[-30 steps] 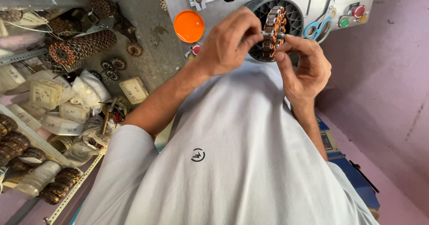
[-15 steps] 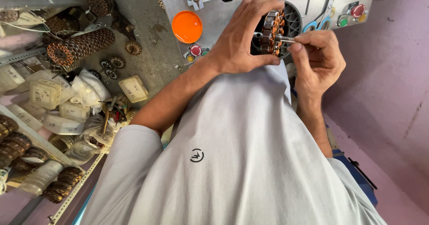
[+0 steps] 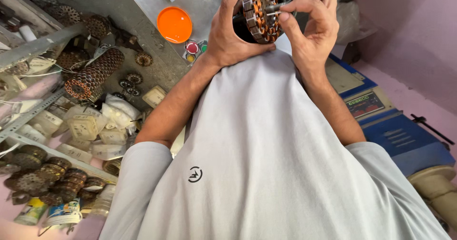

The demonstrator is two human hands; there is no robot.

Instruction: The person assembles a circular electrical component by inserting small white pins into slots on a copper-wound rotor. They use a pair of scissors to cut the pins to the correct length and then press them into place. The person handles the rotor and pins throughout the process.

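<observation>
My left hand (image 3: 223, 35) grips a round motor stator (image 3: 259, 11) from behind and holds it upright above my grey shirt. The stator has copper windings and orange insulation between its metal teeth. My right hand (image 3: 309, 25) pinches a thin grey metal tool (image 3: 275, 7), and the tool's tip rests against the windings near the stator's rim. The stator's far side is hidden by my left palm.
An orange round lid (image 3: 174, 24) and red and green buttons (image 3: 192, 47) lie on the grey bench. A long stack of stators (image 3: 93, 73), white packets (image 3: 95, 121) and shelved wound coils (image 3: 52, 180) fill the left. A blue machine with a display (image 3: 381, 121) stands right.
My right hand has brought the thin tool onto the stator's windings. Both hands and the stator have shifted up and right in view, and the stator now stands more edge-on.
</observation>
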